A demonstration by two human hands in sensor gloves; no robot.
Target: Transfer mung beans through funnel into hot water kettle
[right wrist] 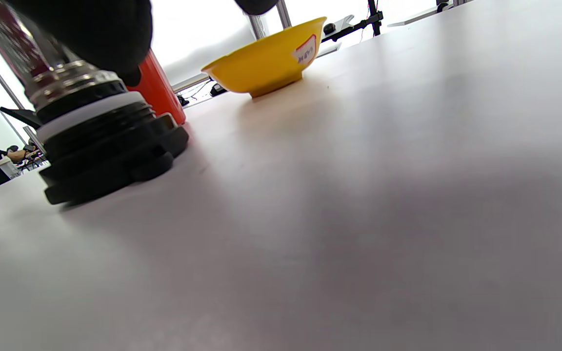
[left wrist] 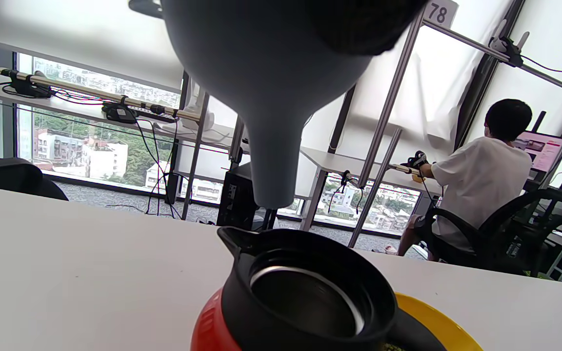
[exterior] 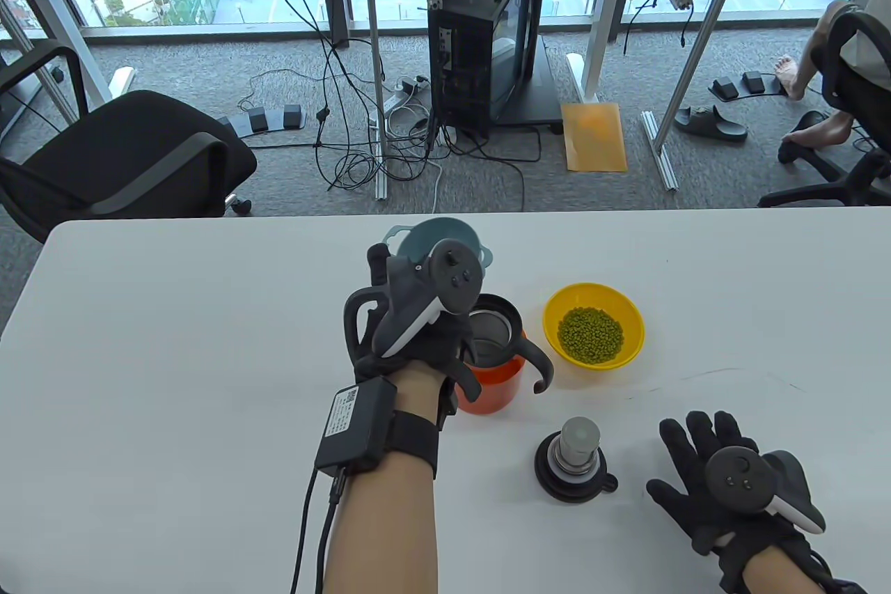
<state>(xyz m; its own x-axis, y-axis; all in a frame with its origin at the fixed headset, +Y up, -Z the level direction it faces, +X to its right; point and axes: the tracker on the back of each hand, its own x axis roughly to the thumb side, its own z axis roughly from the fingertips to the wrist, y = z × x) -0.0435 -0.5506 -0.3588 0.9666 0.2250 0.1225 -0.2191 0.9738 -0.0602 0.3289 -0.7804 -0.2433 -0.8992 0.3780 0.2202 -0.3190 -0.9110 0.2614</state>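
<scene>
Broadly, a white tabletop (exterior: 174,343) carried everything. Near its middle stood an orange kettle (exterior: 495,391), upright, its black mouth open. The left hand (exterior: 411,336) held a grey-blue funnel (left wrist: 266,83) above that mouth, long axis vertical, spout pointing down, not yet seated. It looked light, rigid plastic, best gripped at the wide rim. Just right of the kettle sat a yellow bowl (exterior: 594,326) of mung beans (exterior: 592,335), small, hard and likely to roll. The kettle's lid (exterior: 576,465) lay nearer. The right hand (exterior: 731,482) rested flat on the tabletop, fingers spread, holding nothing.
</scene>
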